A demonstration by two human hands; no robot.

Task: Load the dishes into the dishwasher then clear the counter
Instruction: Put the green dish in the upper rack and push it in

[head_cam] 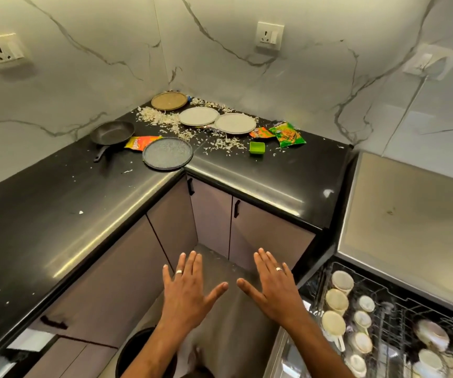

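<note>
I held both hands out flat in front of me, below the inner corner of the black L-shaped worktop: the left hand and the right hand each had their fingers straight and spread, and neither had hold of anything.

By my judgement the task was only partly done. The pulled-out wire rack of the dishwasher, low on my right, already carried a row of pale cups set upside down, so some loading looked finished. The rest still lay on the worktop near its back corner: a brown round plate right in the corner, two pale grey round plates side by side just in front of it, a dark speckled round plate overhanging the front edge at the inner corner, and a black frying pan to its left. A small green square dish sat nearer the right end.

After those, the clearing remained: an orange snack packet, a green snack packet, and pale scattered flakes across the back corner.
</note>
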